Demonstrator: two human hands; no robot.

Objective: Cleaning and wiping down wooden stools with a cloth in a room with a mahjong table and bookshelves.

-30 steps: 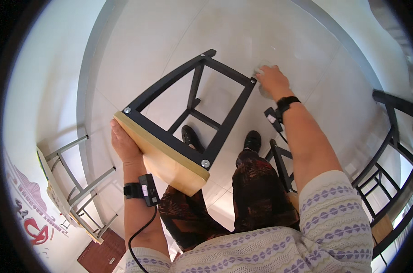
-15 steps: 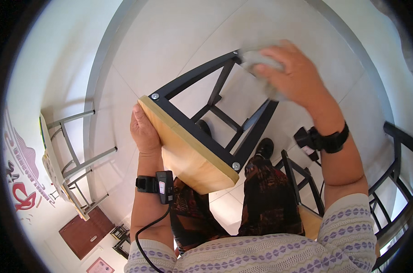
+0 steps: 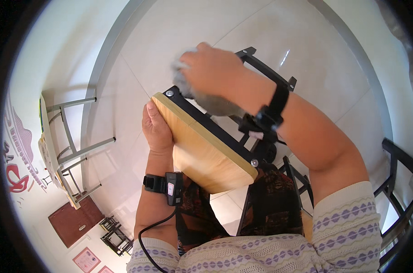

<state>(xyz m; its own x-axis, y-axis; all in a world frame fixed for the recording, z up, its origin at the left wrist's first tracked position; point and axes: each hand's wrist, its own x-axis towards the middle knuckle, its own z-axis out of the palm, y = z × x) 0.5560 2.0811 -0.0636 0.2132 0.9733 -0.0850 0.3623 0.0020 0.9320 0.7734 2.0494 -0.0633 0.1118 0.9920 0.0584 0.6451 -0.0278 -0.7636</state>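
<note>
Black-framed stool with a pale wooden seat (image 3: 211, 148): in the head view it is held tipped over in front of the person's lap, the flat of the seat turned toward the body and the legs pointing away. The bare left hand (image 3: 158, 129) grasps the seat at its left edge, thumb up near the corner. Just beyond this grip a round silvery bolt (image 3: 170, 93) sits in the black frame; a second one lies at the far end of the same rail, well to the right of the grip.

The bare right hand (image 3: 211, 68) is above and to the right of the left one, clenched around a bunched grey cloth (image 3: 181, 77) that covers part of the frame next to the near bolt; whether it presses on the frame I cannot tell. Past the right wrist, two black leg ends stick out.

Below each grip a black strap carries a small black box, and a black cable (image 3: 145, 239) runs down from the left one. Well to the left of the left hand stands a table with grey metal legs (image 3: 70, 129). Under the right forearm is another black frame (image 3: 302, 179), near the dark patterned trousers (image 3: 275, 200)
</note>
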